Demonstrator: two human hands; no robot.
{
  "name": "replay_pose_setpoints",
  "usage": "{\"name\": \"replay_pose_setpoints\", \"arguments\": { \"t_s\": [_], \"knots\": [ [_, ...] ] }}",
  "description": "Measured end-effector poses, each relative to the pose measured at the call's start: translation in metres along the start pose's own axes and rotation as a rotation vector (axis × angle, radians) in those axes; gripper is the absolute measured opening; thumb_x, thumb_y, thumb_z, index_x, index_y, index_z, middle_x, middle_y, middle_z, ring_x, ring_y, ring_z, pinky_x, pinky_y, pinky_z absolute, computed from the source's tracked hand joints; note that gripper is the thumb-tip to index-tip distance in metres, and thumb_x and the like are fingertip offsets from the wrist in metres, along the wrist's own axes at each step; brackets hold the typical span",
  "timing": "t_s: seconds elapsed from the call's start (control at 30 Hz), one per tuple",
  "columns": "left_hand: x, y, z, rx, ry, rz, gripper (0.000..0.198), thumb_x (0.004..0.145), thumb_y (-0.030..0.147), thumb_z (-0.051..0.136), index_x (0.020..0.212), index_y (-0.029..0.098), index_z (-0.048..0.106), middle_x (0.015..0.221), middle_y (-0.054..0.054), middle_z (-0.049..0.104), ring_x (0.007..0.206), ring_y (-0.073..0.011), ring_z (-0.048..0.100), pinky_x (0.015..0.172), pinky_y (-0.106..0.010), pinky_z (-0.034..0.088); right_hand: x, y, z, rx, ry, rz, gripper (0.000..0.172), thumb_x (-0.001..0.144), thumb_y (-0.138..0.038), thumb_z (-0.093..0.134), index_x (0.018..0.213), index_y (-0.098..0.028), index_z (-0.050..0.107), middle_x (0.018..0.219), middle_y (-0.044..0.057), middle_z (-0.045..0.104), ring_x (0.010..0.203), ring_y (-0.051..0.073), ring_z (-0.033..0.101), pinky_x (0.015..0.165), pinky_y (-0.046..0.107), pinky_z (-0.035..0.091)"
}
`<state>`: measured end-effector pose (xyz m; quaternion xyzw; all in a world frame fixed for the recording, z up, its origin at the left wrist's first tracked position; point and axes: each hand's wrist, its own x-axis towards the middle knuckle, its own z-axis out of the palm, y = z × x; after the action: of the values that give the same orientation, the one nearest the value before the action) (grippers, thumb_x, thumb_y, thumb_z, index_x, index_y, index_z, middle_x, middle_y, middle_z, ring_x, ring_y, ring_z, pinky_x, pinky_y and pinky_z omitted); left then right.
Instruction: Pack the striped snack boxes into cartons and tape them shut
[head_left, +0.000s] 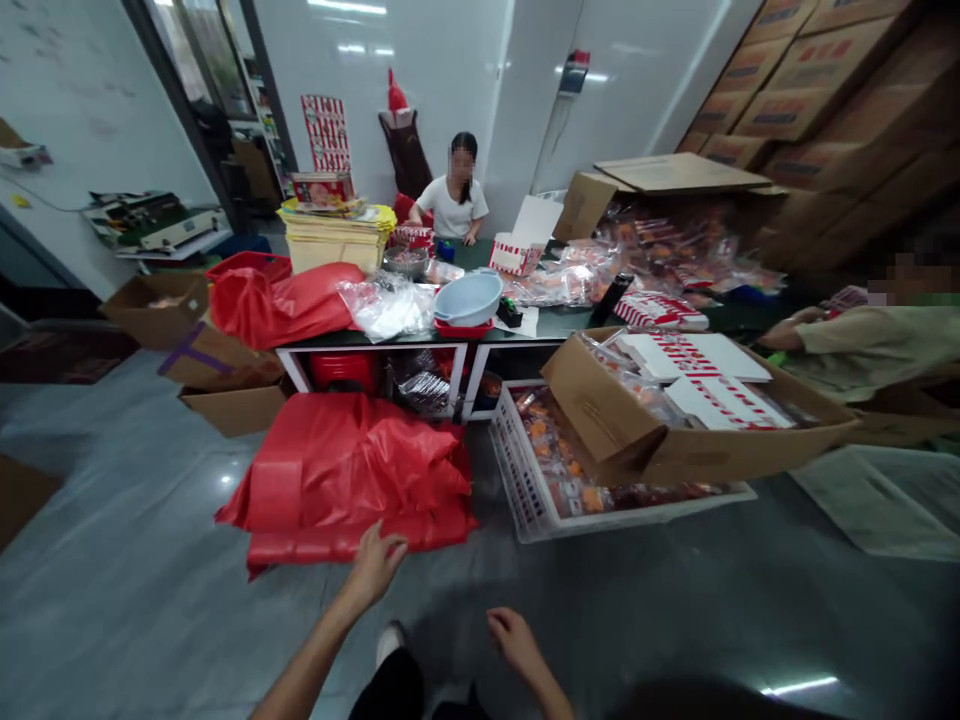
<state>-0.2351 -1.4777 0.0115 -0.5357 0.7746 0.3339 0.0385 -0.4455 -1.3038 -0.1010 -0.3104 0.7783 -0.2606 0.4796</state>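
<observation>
Left hand (373, 568) at edge of red plastic sacks (345, 480) on floor — right hand (516, 640) empty, nearest white plastic crate (519, 490).

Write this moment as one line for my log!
Left hand: near red plastic bags | Right hand: empty, above grey floor | Nearby: white plastic crate

Crumpled red plastic sacks (345, 480) on floor, left of white plastic crate (517, 470) holding packaged food (570, 490); open brown cardboard box (750, 455) atop crate; black-topped table (540, 325) behind both.

Left hand (373, 567), right hand (516, 642): forearms cut off by bottom edge; white crate (521, 470) half hidden under cardboard carton (604, 415); packets (652, 245) behind counter too small to identify.
</observation>
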Motion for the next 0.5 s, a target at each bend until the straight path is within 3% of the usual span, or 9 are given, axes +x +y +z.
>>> {"name": "replay_pose_setpoints", "arguments": {
  "t_s": [0.07,0.17,0.27,0.37,0.5],
  "knots": [
    [0.063,0.038,-0.005,0.035,0.043,0.04,0.038,0.088,0.035,0.038,0.112,0.017,0.062,0.142,-0.01,0.034,0.134,-0.0275,0.021,0.108,-0.038,0.018,0.038,-0.017,0.006,0.003,-0.004,-0.038,0.015,0.084,-0.026,0.055,0.087,-0.012,0.06,0.081,0.001,0.064,0.074,0.013,0.061,0.072,0.031,0.05],
    [0.149,0.096,0.005,0.079,0.064,0.095,0.038,0.086,0.041,0.04,0.109,0.022,0.064,0.146,-0.006,0.025,0.135,-0.0316,0.011,0.109,-0.044,0.011,0.096,-0.036,0.008,-0.012,0.006,-0.089,0.017,0.086,-0.028,0.053,0.09,-0.013,0.06,0.087,0.003,0.064,0.08,0.015,0.061,0.077,0.034,0.048],
    [0.216,0.127,0.027,0.13,0.049,0.132,0.03,0.081,0.036,0.051,0.097,0.019,0.07,0.146,-0.006,0.025,0.136,-0.0314,0.004,0.109,-0.045,0.001,0.159,-0.047,0.005,-0.042,0.018,-0.124,0.021,0.088,-0.029,0.049,0.095,-0.013,0.059,0.092,0.004,0.064,0.087,0.016,0.06,0.082,0.037,0.047],
    [0.268,0.118,0.039,0.151,0.057,0.073,0.025,0.078,0.023,0.053,0.094,0.015,0.07,0.142,-0.012,0.032,0.135,-0.0315,0.01,0.109,-0.048,0.001,0.227,-0.055,0.001,-0.099,0.006,-0.149,0.027,0.087,-0.03,0.05,0.109,-0.015,0.055,0.11,0.008,0.059,0.1,0.019,0.056,0.089,0.042,0.043],
    [0.312,0.066,0.022,0.08,0.183,-0.165,0.044,0.079,0.012,0.036,0.118,0.003,0.054,0.137,-0.027,0.033,0.126,-0.0428,0.029,0.095,-0.066,0.021,0.303,-0.067,0.0,-0.217,-0.092,-0.22,0.049,0.082,-0.032,0.057,0.126,-0.015,0.044,0.135,0.013,0.041,0.126,0.028,0.035,0.102,0.051,0.027]
  ]
}}
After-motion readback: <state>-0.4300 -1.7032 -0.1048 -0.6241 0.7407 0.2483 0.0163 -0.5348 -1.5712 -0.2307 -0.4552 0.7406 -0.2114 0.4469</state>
